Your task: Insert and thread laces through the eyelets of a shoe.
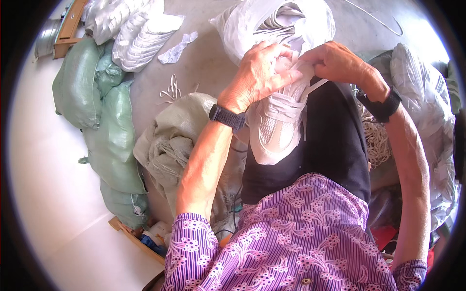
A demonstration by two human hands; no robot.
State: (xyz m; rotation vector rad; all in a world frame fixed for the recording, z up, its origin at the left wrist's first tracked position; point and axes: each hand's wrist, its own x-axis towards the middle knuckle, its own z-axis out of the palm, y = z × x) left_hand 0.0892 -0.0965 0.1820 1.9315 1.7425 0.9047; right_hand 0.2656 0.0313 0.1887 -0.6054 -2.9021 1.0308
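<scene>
A pale beige-white sneaker rests on my lap, toe toward me. Mesh covers part of its upper, and a flat shoelace crosses its front. My left hand is wrapped over the tongue and collar from the left, thumb lying across the upper. On the other side my right hand is closed in a pinch at the shoelace by the top eyelets; the pinched end itself is hidden by the fingers. One lace strand slants out below this hand, against my dark trousers.
Beyond the shoe stands a clear plastic bag of stacked pale pieces. Green woven sacks line the left, beside a crumpled beige sack. Loose laces lie by my right knee, near clear plastic bags. A few cords lie on the floor.
</scene>
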